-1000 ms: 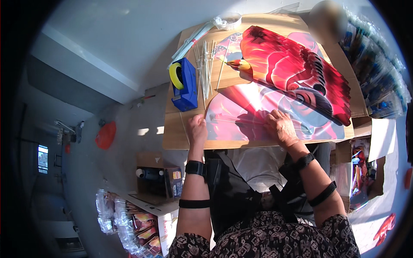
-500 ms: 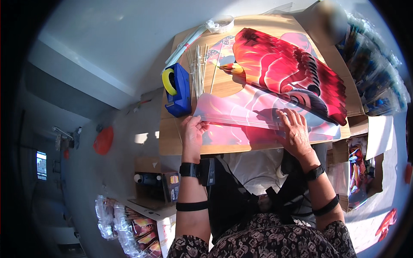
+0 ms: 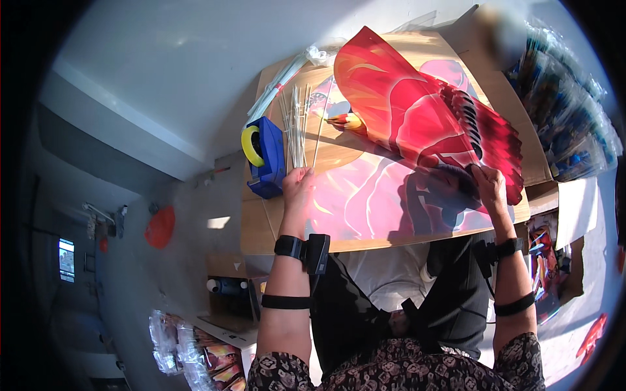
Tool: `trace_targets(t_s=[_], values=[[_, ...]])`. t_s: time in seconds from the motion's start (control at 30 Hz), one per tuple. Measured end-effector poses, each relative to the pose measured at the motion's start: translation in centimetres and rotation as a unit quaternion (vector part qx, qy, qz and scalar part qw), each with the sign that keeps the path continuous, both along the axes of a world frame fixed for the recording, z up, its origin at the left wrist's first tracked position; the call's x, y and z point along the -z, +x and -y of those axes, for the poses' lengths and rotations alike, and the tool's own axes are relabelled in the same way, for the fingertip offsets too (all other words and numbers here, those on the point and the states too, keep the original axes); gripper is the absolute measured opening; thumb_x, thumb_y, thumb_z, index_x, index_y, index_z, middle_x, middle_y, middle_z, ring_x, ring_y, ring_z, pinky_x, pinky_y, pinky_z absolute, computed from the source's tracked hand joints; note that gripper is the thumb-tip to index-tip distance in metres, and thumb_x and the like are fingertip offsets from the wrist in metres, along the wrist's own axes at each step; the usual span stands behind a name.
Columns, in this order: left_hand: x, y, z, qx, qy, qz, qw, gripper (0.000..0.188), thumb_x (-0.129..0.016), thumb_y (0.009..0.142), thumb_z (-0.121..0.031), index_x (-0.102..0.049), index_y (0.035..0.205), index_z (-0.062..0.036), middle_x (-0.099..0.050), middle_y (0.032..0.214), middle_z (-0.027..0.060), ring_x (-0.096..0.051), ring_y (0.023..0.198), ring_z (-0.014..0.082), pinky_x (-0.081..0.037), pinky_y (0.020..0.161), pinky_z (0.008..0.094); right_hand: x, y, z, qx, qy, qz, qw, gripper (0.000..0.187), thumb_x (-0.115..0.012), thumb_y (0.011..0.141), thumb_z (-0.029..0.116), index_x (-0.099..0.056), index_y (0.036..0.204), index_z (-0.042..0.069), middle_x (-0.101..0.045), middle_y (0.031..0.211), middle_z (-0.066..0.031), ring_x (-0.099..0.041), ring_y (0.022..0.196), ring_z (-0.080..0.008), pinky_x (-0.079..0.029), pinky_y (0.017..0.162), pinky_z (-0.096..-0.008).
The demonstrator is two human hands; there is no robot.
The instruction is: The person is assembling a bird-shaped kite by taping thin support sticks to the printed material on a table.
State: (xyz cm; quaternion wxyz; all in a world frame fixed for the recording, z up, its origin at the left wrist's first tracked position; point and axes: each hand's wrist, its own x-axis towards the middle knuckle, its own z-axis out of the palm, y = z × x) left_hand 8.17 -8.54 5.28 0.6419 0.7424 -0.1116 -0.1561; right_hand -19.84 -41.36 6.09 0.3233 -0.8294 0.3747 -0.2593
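A red sheet with a printed bird design [image 3: 404, 104] rises in a curve over the table. My right hand [image 3: 490, 187] is closed on its near right edge and casts a shadow below. Under it, paler pink printed sheets [image 3: 355, 199] lie flat. My left hand [image 3: 298, 192] is closed at the left edge of these, its fingertips by the lower ends of several thin pale sticks [image 3: 297, 124]. What its fingers hold, if anything, is hidden. Just left of that hand stands a blue tape dispenser [image 3: 268, 159] with a yellow roll.
A bundle of pale strips [image 3: 277, 85] lies at the table's far left, beside a crumpled clear bag [image 3: 319, 55]. Clear-wrapped packages [image 3: 567, 104] are piled on the right. Open cardboard boxes [image 3: 577, 215] stand at the table's right side, more packages [image 3: 189, 345] at lower left.
My left hand has left the pale sheet's edge and moved up to the sticks. My right hand has moved right and taken hold of the red sheet, whose far part has lifted.
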Motion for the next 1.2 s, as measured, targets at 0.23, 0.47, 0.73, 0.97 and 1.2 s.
trace_targets(t_s=[0.23,0.47,0.73,0.97,1.2], values=[[0.4,3.7,3.5,-0.040,0.296,0.295,0.908,0.017,-0.065,0.081,-0.013,-0.062,0.083,0.0036,-0.063,0.075,0.0169,-0.061,0.069,0.0312,-0.049,0.063,0.0392,-1.0,1.3,1.4,0.070,-0.092,-0.092,0.989,0.035,-0.062,0.083,0.037,-0.064,0.073,0.003,-0.059,0.065,-0.0190,-0.059,0.063,-0.0364,-0.045,0.057,-0.0423],[-2.3,4.1,5.5,-0.105,0.501,0.217,0.831,0.018,-0.059,0.079,-0.012,-0.065,0.088,0.0028,-0.065,0.091,0.0242,-0.063,0.089,0.0410,-0.051,0.079,0.0455,0.0,2.3,2.4,0.054,-0.159,-0.123,0.978,0.034,-0.060,0.084,0.035,-0.059,0.071,0.004,-0.061,0.070,-0.0188,-0.060,0.068,-0.0380,-0.046,0.059,-0.0451],[-2.4,4.2,3.9,-0.098,0.514,0.187,0.831,0.023,-0.058,0.079,-0.014,-0.062,0.094,0.0021,-0.064,0.099,0.0243,-0.061,0.097,0.0403,-0.050,0.082,0.0454,-0.2,3.2,3.1,0.063,-0.179,-0.094,0.977,0.032,-0.058,0.086,0.034,-0.057,0.073,0.004,-0.060,0.067,-0.0188,-0.060,0.067,-0.0383,-0.046,0.059,-0.0459],[-1.0,0.4,0.3,-0.010,0.407,0.369,0.835,0.007,-0.055,0.080,-0.005,-0.052,0.083,0.0005,-0.061,0.079,0.0201,-0.061,0.079,0.0404,-0.049,0.068,0.0480,-1.2,2.0,1.2,0.044,-0.316,-0.015,0.948,0.038,-0.067,0.077,0.017,-0.054,0.111,0.006,-0.055,0.107,-0.0126,-0.051,0.101,-0.0314,-0.042,0.086,-0.0411],[-0.5,-6.5,-5.3,0.219,0.378,0.477,0.763,0.017,-0.052,0.074,0.006,-0.051,0.089,-0.0017,-0.054,0.088,0.0157,-0.058,0.084,0.0344,-0.049,0.069,0.0425,-1.4,0.8,-6.7,-0.185,-0.220,0.070,0.955,0.033,-0.070,0.070,0.011,-0.057,0.099,0.004,-0.057,0.097,-0.0106,-0.054,0.093,-0.0315,-0.044,0.082,-0.0397]])
